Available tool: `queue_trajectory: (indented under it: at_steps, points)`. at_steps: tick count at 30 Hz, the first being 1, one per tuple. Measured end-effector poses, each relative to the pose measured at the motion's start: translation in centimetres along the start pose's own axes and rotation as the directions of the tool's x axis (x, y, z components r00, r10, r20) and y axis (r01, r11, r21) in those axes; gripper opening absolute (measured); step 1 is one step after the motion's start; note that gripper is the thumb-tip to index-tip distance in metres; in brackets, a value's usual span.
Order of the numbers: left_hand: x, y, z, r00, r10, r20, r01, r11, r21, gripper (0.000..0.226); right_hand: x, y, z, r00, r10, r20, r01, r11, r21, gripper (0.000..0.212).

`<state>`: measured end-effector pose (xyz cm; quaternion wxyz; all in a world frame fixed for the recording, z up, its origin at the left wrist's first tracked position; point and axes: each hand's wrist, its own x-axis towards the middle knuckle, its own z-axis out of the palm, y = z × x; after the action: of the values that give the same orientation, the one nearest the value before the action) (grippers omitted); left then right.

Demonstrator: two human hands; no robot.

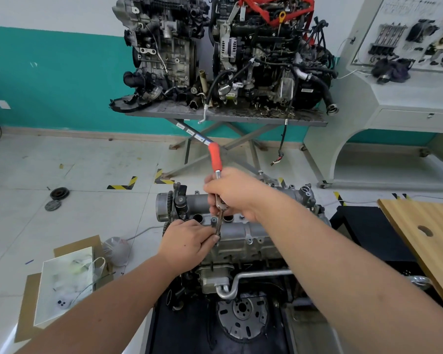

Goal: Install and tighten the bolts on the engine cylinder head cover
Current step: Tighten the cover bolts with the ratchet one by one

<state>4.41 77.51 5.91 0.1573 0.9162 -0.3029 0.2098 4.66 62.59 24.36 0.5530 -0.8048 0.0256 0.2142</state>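
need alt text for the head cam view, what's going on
A person's right hand grips a red-handled ratchet wrench standing on the cylinder head cover, while the left hand steadies its lower end. Two more engines sit on a lift table behind.

An auto repair training workshop is showing here: two engines (223, 52) are sitting on a scissor stand (225, 117), a parts display board (417, 34) is standing right, and hazard tape (122, 186) is marking the tiled floor.

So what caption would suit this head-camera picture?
Right hand grips a red-handled wrench upright over the engine cover; left hand steadies its tip.
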Motion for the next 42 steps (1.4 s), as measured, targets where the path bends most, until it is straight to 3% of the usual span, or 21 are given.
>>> queue_trajectory:
  at_steps: [3,5,6,8,11,15,17,19,21,23,24,25,27,29,30,36,42]
  points:
    - [0.1,0.0,0.1,1.0,0.0,-0.006,0.0,1.0,-0.013,0.032,0.0,-1.2,-0.1,0.998,-0.033,0.047,0.046,0.95,-0.308,0.008]
    - [0.1,0.0,0.1,1.0,-0.002,-0.009,0.002,1.0,-0.012,0.031,0.0,-1.5,0.3,0.996,-0.033,0.087,0.059,0.947,-0.315,0.009]
    - [0.1,-0.1,0.1,1.0,-0.003,-0.009,0.003,1.0,-0.007,0.032,0.0,-1.4,0.7,0.996,-0.023,0.085,0.042,0.972,-0.23,0.01]
    - [0.0,-0.2,0.2,1.0,-0.004,-0.005,0.004,1.0,0.004,0.035,0.2,-0.9,1.6,1.0,0.017,0.013,-0.019,0.993,0.115,0.013]
    - [0.0,-0.2,0.4,1.0,-0.007,0.011,0.007,1.0,0.018,0.039,0.6,0.3,2.8,0.975,0.123,-0.187,0.008,0.815,0.579,0.019]
    - [0.2,-0.2,0.2,1.0,0.002,-0.01,-0.002,1.0,-0.016,0.035,0.9,1.0,3.5,0.899,0.194,-0.392,0.168,0.675,0.719,0.017]
    - [0.1,-0.2,0.2,1.0,0.002,-0.011,-0.002,0.999,-0.033,0.035,0.9,1.0,3.8,0.891,0.183,-0.415,0.188,0.684,0.705,0.017]
    - [0.0,-0.2,0.2,0.999,-0.012,0.035,0.013,1.0,-0.012,0.038,0.9,0.9,3.5,0.918,0.091,-0.385,0.165,0.796,0.583,0.016]
    - [-0.1,-0.2,0.1,0.998,-0.024,0.062,0.024,1.0,0.005,0.04,0.5,0.6,2.5,0.965,-0.073,-0.25,0.127,0.971,0.205,0.016]
    - [-0.1,-0.1,-0.1,0.996,-0.03,0.085,0.029,1.0,0.011,0.041,0.1,-0.1,1.5,0.987,-0.157,-0.032,0.148,0.969,-0.197,0.016]
    - [0.0,-0.1,-0.1,0.995,-0.031,0.092,0.03,0.999,0.011,0.041,0.0,-0.3,1.3,0.987,-0.159,0.03,0.161,0.953,-0.258,0.016]
    - [0.0,-0.1,-0.1,0.995,-0.031,0.09,0.03,0.999,0.011,0.042,0.1,-0.5,1.3,0.989,-0.143,0.042,0.148,0.964,-0.219,0.016]
    - [-0.1,-0.1,0.0,0.997,-0.029,0.066,0.028,1.0,0.014,0.041,0.2,-0.5,1.8,0.997,-0.077,-0.016,0.078,0.992,0.097,0.022]
    - [-0.1,-0.1,0.0,0.999,-0.025,0.045,0.024,1.0,0.02,0.039,0.7,0.1,2.7,0.994,-0.017,-0.105,0.055,0.928,0.369,0.028]
    - [-0.1,-0.1,0.0,0.999,-0.021,0.044,0.021,1.0,0.02,0.038,0.9,0.4,3.0,0.99,-0.004,-0.141,0.063,0.908,0.415,0.029]
    - [-0.1,-0.2,0.2,1.0,-0.012,0.014,0.012,1.0,-0.001,0.035,0.9,0.8,2.9,0.991,-0.036,-0.127,0.082,0.919,0.385,0.021]
    - [-0.1,-0.2,0.1,1.0,-0.012,0.019,0.011,1.0,0.013,0.033,0.4,1.4,1.6,0.995,-0.053,0.08,0.018,0.922,0.386,0.018]
